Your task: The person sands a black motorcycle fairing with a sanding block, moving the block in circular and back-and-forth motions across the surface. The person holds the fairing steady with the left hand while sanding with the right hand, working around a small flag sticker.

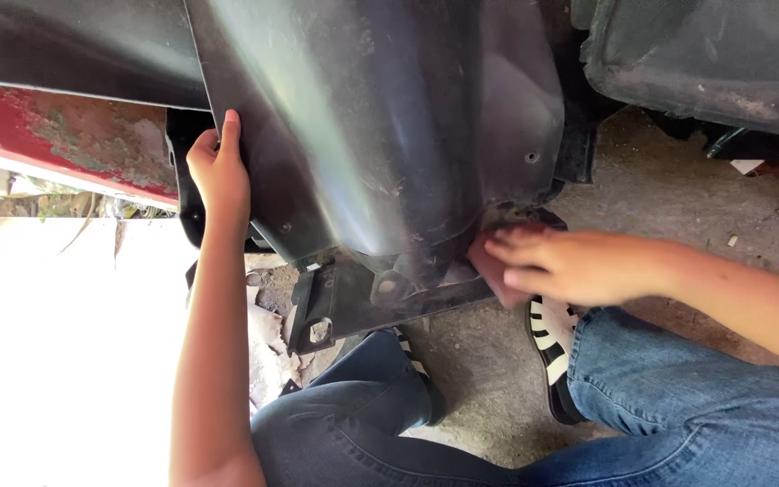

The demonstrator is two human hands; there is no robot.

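concrete floor (pixel 678 189) — debris, sandalled feet (pixel 552 334)
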